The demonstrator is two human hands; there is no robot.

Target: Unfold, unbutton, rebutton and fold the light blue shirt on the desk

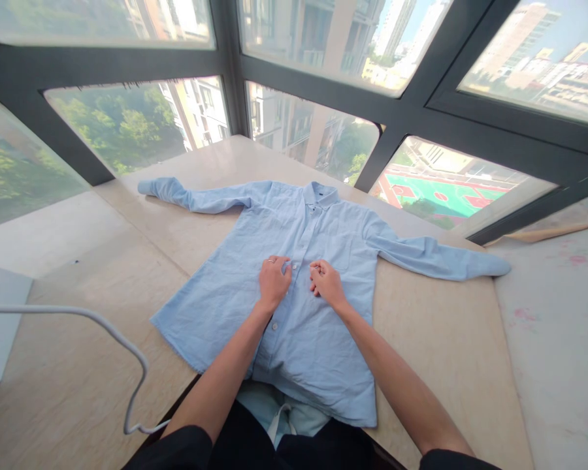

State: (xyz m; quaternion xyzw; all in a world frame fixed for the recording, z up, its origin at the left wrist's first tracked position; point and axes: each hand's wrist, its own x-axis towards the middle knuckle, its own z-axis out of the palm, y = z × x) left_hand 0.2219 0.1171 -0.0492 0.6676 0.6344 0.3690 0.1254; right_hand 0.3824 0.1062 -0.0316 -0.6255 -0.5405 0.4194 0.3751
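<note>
A light blue button-up shirt [215,307] lies front up, collar away from me and sleeves spread to both sides. My left hand [274,284] rests on its front beside the button placket, a ring on one finger. Its fingers are curled and closed on the placket edge next to a white button [295,266]. Just right of the placket, my right hand [326,282] is closed, fingers bent in toward the thumb, with nothing visible in it. Lower down, another white button [274,326] shows on the placket. The fabric under both hands is partly hidden.
The shirt lies on a beige stone-like ledge [436,339] below dark-framed windows [396,124]. At the left are a grey-white cable [102,323] and a white flat-sided object [0,326]. A wall with pink flower print [558,313] borders the right side.
</note>
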